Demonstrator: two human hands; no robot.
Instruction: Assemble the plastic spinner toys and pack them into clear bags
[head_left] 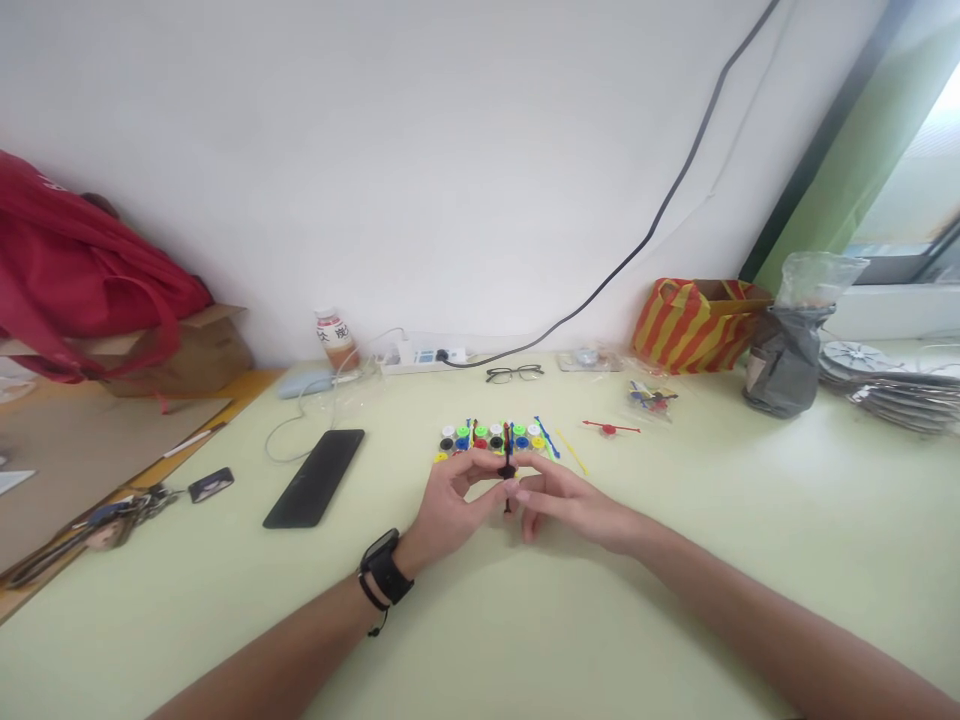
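My left hand (459, 498) and my right hand (566, 497) meet at mid-table, fingertips closed around a small black plastic piece (508, 470). It is a round disc with a thin stick standing upright through it, and my fingers cover part of it. Just beyond my hands lie rows of coloured plastic discs (481, 432) in white, green, blue, black, red and yellow. Thin coloured sticks (547, 437) lie among and beside them, and my hands hide the nearest ones. To the right rests a red disc with an arrow-tipped stick (609, 428).
Left are a black phone (315, 478), keys (131, 510) and a bottle (337, 340). Glasses (514, 373) and a power strip (424, 360) sit by the wall. Right are a plastic bag of parts (651, 399), a striped bag (694, 330) and a grey bag (784, 360).
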